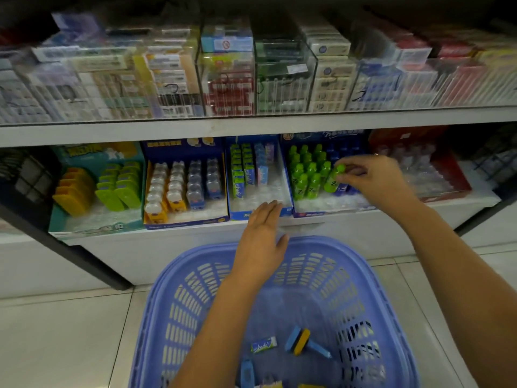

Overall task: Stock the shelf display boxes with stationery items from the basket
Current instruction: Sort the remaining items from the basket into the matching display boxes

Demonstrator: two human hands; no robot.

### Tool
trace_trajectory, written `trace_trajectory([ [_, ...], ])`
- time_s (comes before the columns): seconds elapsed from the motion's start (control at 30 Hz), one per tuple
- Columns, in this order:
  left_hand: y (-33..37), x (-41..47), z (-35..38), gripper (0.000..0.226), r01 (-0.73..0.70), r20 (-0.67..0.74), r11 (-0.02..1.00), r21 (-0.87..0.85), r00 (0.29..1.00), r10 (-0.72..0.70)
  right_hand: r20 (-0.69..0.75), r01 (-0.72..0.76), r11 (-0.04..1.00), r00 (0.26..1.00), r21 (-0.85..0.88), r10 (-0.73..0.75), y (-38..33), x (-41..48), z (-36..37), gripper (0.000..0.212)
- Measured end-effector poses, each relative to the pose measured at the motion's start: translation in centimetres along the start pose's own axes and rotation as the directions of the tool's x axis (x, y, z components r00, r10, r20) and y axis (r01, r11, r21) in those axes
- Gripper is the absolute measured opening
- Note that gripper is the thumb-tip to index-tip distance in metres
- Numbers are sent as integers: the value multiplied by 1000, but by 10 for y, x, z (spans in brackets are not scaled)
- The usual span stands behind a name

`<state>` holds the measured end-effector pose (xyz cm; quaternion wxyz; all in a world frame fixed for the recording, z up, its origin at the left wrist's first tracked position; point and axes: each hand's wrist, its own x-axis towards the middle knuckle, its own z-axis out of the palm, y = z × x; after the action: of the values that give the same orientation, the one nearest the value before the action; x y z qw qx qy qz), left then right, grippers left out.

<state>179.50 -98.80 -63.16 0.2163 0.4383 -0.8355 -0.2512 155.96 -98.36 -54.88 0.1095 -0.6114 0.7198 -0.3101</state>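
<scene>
My right hand (375,180) pinches a small green bottle-shaped item (334,177) at the right of the green rows in a blue display box (307,212) on the lower shelf. My left hand (261,242) hovers flat with straight fingers above the far rim of the blue plastic basket (173,289), fingertips near the front of the eraser box (246,214). Inside the basket lie a small green-and-white eraser pack (263,345), a blue and yellow item (300,341) and a blue item (247,372).
Left on the lower shelf stand a box of bear-shaped items (181,189) and a teal box of yellow and green items (98,189). A red box (425,175) sits to the right. The upper shelf (251,127) carries clear boxes of stock. The floor is white tile.
</scene>
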Motion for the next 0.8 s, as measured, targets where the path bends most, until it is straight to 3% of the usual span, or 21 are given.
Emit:
trace_trajectory([
  [0.27, -3, 1, 0, 62, -11, 9, 1000, 13, 1000, 11, 166, 109, 968, 983, -226, -72, 16, 18, 14, 37],
  [0.5, -1, 1, -6, 61, 14, 71, 999, -29, 997, -12, 313, 21, 958, 947, -287, 73, 7, 28, 8, 43],
  [0.6, 3, -10, -12, 51, 8, -4, 988, -154, 1000, -9, 226, 74, 942, 974, -328, 2, -9, 13, 8, 49],
  [0.67, -1, -22, -11, 36, 2, -108, 977, -214, 994, -26, 157, 61, 978, 987, -201, -30, -24, -11, 16, 40],
  [0.73, -7, -35, 0, 24, 82, -58, 963, -255, 993, -100, 343, 17, 996, 939, -89, 14, -35, -42, 39, 30],
  [0.8, -18, -49, 20, 22, 219, 178, 961, -167, 966, -189, 628, -16, 991, 772, -132, 97, -34, -76, 76, 24],
])
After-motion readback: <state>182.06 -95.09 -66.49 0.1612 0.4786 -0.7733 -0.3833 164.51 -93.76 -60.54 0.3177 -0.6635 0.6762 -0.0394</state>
